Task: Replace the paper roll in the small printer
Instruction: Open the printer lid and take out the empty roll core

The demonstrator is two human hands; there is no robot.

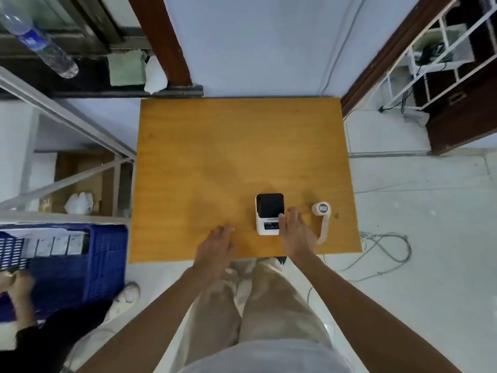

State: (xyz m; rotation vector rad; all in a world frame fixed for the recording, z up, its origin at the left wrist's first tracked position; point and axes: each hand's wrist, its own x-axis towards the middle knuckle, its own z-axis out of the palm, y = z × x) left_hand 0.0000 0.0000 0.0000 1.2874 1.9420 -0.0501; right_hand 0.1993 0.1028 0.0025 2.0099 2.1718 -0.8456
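A small white printer (pixel 269 214) with a black lid stands near the front right of the wooden table (pixel 215 157). Its lid looks closed. To its right lies a white paper roll (pixel 321 208) with a loose strip of paper trailing toward the table's front edge. My right hand (pixel 297 234) hovers open just right of the printer, its thumb at the printer's right front corner. My left hand (pixel 215 249) is open over the table's front edge, a little left of the printer and apart from it. Neither hand holds anything.
A blue plastic crate (pixel 80 262) stands on the floor at left, with another person's hand (pixel 16 286) by it. Grey cables (pixel 384 251) lie on the floor at right. A metal rack (pixel 80 170) is at left, a white wire shelf (pixel 430 63) at far right.
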